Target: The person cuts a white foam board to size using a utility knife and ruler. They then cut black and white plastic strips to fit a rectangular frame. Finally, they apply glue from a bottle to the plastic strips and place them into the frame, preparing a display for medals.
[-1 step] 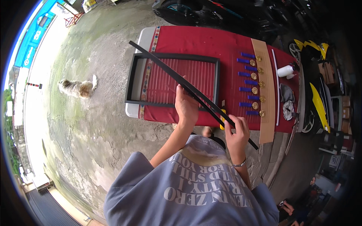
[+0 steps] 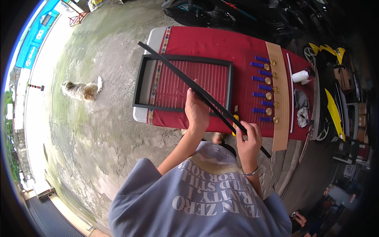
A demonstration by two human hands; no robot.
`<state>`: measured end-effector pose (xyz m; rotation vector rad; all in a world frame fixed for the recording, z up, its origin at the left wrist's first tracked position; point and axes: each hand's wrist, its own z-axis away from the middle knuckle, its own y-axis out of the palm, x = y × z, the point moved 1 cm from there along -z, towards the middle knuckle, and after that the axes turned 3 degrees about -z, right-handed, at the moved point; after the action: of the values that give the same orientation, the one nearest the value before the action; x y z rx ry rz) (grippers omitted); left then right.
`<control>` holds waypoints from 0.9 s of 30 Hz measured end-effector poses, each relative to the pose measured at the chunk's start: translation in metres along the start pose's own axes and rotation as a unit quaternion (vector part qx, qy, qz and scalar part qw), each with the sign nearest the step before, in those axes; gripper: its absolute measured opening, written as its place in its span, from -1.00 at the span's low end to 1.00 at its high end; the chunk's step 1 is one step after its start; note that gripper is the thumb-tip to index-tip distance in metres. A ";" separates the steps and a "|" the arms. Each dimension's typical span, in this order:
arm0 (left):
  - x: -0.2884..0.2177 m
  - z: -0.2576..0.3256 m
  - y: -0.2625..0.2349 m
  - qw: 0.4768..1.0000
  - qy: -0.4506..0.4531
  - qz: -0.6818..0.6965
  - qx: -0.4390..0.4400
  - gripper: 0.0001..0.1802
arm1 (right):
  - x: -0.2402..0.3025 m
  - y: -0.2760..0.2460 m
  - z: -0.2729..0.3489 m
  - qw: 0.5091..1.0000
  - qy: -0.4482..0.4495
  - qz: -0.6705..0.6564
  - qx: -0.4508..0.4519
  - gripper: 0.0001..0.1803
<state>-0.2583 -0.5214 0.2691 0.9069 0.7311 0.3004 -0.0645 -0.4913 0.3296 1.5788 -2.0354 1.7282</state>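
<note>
Two long, thin black strips [image 2: 169, 67] cross in front of me, slanting from upper left to lower right. My left hand [image 2: 198, 112] is closed around their middle, thumb up, with its fingers partly hidden behind them. Nearer the lower end, my right hand [image 2: 249, 141] pinches the strips between thumb and fingers. Beyond them, a black rectangular frame [image 2: 185, 59] lies on a table with a red cloth [image 2: 213, 39]. Clear ribbed sheeting seems to show inside the frame. A yellow cutter [image 2: 235, 121] rests at the table's near edge, beside my right hand.
Several gold medals with blue ribbons [image 2: 268, 81] lie in rows, partly on a cardboard strip [image 2: 281, 134]. Farther right are a white rod [image 2: 290, 91], a white bottle [image 2: 301, 76] and a grey cloth [image 2: 301, 98]. A dog [image 2: 83, 91] lies on the concrete at left; a motorcycle [image 2: 189, 12] stands behind the table.
The table and the things on it appear slightly farther right in view. My hands keep the same hold on the strips.
</note>
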 end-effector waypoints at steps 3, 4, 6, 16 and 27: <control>-0.030 0.000 -0.008 0.999 -0.012 0.035 0.023 -0.55 | 0.028 0.021 0.004 1.000 0.007 0.014 0.012 -0.76; -0.037 -0.001 -0.011 0.999 -0.010 0.045 0.023 -0.57 | 0.035 0.026 0.004 1.000 0.004 0.017 0.014 -0.76; -0.050 0.000 -0.015 0.999 0.003 0.051 0.018 -0.59 | 0.048 0.037 0.005 1.000 -0.001 0.017 0.020 -0.76; -0.101 -0.003 -0.042 0.996 0.008 0.087 -0.009 -0.63 | 0.082 0.073 0.012 0.998 0.008 -0.043 0.049 -0.80; -0.125 -0.009 -0.052 0.993 0.031 0.116 -0.022 -0.65 | 0.094 0.092 0.008 0.995 0.007 -0.043 0.087 -0.79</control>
<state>-0.3583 -0.6127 0.2799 0.9463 0.6731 0.5501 -0.1691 -0.5708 0.3172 1.6684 -1.8250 1.9256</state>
